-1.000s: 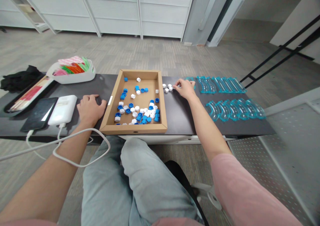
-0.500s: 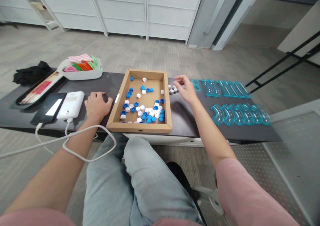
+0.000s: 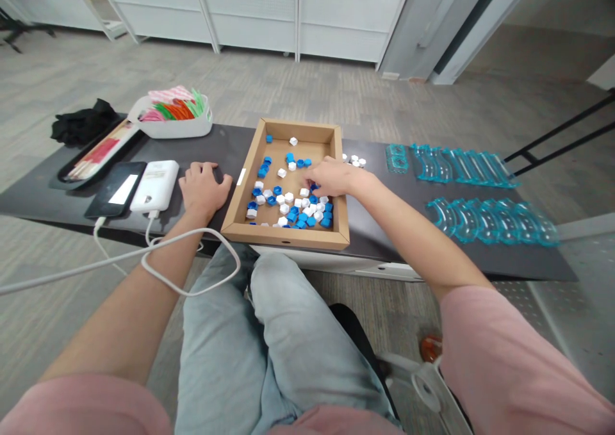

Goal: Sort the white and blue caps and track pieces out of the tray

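Observation:
My right hand point(image 3: 329, 177) reaches down into the right half of a shallow cardboard box point(image 3: 284, 235). Its fingers are curved and a little apart, above small white and blue hexagonal pieces; a blue piece point(image 3: 314, 187) shows partly beneath them. Nothing held can be seen in the fingers, though the palm side is hidden. A loose cluster of white hexagonal pieces point(image 3: 355, 161) sits on the table just right of the box. My left hand point(image 3: 204, 190) rests on the table left of the box, fingers spread and palm down, with a small dark object beside its fingertips.
On the left are a white power bank point(image 3: 154, 187), a black phone point(image 3: 115, 190), a long black tray point(image 3: 72, 177), a white basket point(image 3: 175, 127) of coloured strips and a black cloth point(image 3: 82, 122). Rows of clear teal plastic pieces point(image 3: 485, 220) lie on the right. A white cable point(image 3: 187, 235) crosses my left forearm.
My right hand has moved left, from above the white cluster outside the box to the pieces inside it. The left hand stays on the table. The camera view has shifted slightly.

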Tool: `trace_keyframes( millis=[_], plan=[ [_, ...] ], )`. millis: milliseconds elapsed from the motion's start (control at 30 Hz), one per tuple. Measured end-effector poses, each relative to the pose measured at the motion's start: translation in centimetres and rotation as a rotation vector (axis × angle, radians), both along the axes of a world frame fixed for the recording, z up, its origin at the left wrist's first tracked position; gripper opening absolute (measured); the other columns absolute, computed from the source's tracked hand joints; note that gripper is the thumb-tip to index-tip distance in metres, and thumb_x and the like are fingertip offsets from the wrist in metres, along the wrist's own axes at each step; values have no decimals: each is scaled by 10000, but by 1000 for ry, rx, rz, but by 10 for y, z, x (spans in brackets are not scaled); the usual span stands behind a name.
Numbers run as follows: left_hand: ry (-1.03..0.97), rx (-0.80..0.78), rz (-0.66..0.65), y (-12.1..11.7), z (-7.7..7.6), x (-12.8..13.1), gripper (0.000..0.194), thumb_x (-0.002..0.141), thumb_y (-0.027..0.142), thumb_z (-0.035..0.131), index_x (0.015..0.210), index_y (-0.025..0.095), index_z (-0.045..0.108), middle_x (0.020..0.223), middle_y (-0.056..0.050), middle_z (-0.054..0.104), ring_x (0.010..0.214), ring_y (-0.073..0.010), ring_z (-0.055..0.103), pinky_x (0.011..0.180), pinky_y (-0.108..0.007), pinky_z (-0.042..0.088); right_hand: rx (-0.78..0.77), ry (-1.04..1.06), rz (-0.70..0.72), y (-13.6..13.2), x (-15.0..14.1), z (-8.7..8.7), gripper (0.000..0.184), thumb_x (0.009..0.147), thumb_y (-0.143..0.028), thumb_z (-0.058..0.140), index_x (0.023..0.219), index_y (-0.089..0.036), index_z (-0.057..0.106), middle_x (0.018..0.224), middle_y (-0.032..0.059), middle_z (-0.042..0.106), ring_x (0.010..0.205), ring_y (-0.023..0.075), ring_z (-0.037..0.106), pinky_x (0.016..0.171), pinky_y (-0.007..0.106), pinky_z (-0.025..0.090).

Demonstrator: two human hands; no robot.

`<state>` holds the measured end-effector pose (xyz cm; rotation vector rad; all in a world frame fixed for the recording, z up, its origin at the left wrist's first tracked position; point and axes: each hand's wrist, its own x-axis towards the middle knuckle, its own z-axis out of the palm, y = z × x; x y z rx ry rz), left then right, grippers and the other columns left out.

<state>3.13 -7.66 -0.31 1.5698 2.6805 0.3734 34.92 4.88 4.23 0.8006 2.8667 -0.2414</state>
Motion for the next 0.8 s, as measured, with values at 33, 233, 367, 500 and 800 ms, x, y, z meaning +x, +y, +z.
trace_keyframes(
  millis=[33,233,367,500,800],
  plan=[
    [-2,1,1,0,0,0,700,1075,448,538,1697,167,692,1737,-284,661,1646,-507,582,1384,-635,468,-29,45,6,0,2,1,283,934,-131,814,1160,-281,893,1145,69,917,1087,321,812,997,432,523],
    [-21,23,-1,1,-2,-1,707,1061,442,598,1693,141,703,1733,-307,651,1638,-540,587,1369,-653,476,-146,620,-145,-4,69,7,408,1031,-278,712,1399,-269,887,1368,134,856,1196,335,803,1114,491,633],
    [-26,30,1,1,-2,-1,689,1062,428,603,1689,159,705,1738,-299,662,1635,-535,595,1362,-670,480,-155,850,-429,-16,125,-17,239,1006,-401,771,1205,-292,849,1314,128,867,1187,352,827,1126,545,677],
    [-45,52,3,2,-2,-2,678,1023,450,667,1637,172,741,1696,-301,681,1597,-548,628,1323,-678,513,-191,786,-580,-34,150,-46,200,960,-487,822,1000,-310,737,1155,111,895,1111,371,840,1086,571,692],
    [-75,45,-2,-1,-4,-3,695,1117,468,520,1688,114,696,1761,-271,638,1671,-496,558,1392,-648,422,-47,612,-450,-45,156,-11,92,1044,-402,725,1042,-328,780,1273,138,884,1247,425,781,1152,609,609]
  ],
)
